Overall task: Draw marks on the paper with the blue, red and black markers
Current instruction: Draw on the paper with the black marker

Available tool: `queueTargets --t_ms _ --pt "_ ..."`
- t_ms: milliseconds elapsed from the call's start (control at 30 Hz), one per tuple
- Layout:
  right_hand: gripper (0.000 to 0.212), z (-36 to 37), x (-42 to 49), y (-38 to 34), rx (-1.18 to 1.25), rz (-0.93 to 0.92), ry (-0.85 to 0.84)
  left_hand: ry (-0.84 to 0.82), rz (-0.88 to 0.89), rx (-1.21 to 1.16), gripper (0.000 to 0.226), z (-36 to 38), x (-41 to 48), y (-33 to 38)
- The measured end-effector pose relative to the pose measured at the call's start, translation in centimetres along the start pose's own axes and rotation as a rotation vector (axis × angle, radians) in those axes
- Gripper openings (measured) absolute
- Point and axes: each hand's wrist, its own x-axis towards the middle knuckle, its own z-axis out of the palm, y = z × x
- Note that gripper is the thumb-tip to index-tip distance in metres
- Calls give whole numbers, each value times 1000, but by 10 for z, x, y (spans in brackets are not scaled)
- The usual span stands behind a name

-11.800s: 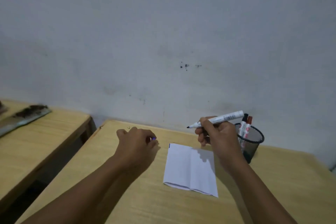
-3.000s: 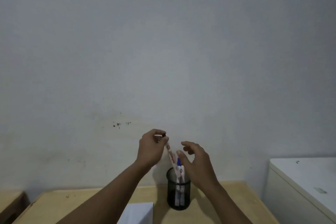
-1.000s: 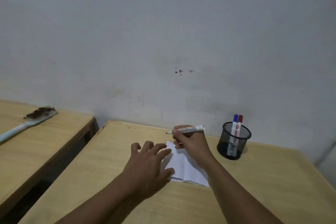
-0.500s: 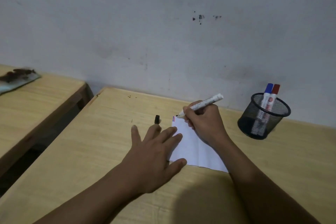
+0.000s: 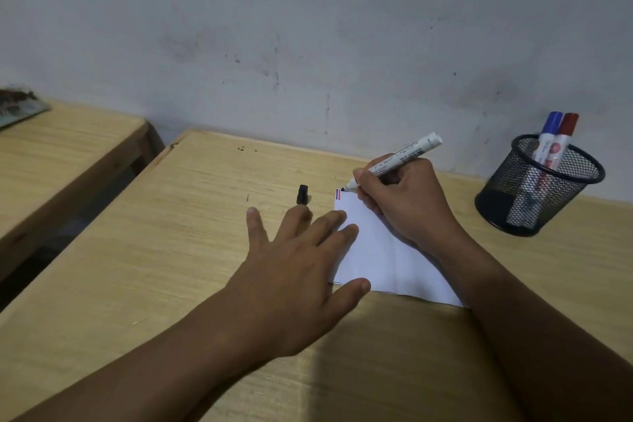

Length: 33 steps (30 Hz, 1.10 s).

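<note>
Forearms reach in from the near edge of the wooden desk (image 5: 144, 267), and everything here is placed against the paper (image 5: 383, 250), a white folded sheet lying flat on the desk. Nearest, the left hand (image 5: 294, 271) lies palm down with its digits spread, gripping nothing; its thumb and two fingertips rest on the paper's left edge and pin it down. Across the sheet, the right hand (image 5: 407, 202) is closed in a writing grip around the black marker (image 5: 394, 161), whose uncapped tip touches the paper's far left corner. Small blue and red marks (image 5: 338, 194) already sit at that corner, right beside the tip. Just left of the corner, off the sheet, the black cap (image 5: 302, 195) stands on the desk. Well to the right of the paper, near the wall (image 5: 308, 27), a black mesh cup (image 5: 537, 188) holds the blue marker (image 5: 548, 137) and the red marker (image 5: 563, 140), both capped.

By this layout the black mark is the step in hand and likely the last colour. The next move calls for a short, light stroke beside the red one while the left hand holds the sheet, then recapping.

Compared with half a second ago, the tip has dropped onto the corner, and the camera has tipped further down. Three seconds ago both hands were at the cup.
</note>
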Motion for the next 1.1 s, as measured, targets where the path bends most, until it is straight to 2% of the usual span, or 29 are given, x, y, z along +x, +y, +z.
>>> queueTargets --t_ms 700,933,1100 --pt "18 -1 0 -1 4 11 -43 -16 -6 -3 67 0 0 1" --pt "16 -3 -1 -5 45 34 -75 -23 -9 6 66 0 0 1" --pt "11 -4 -2 -7 162 75 -12 5 -1 6 63 -3 1 0"
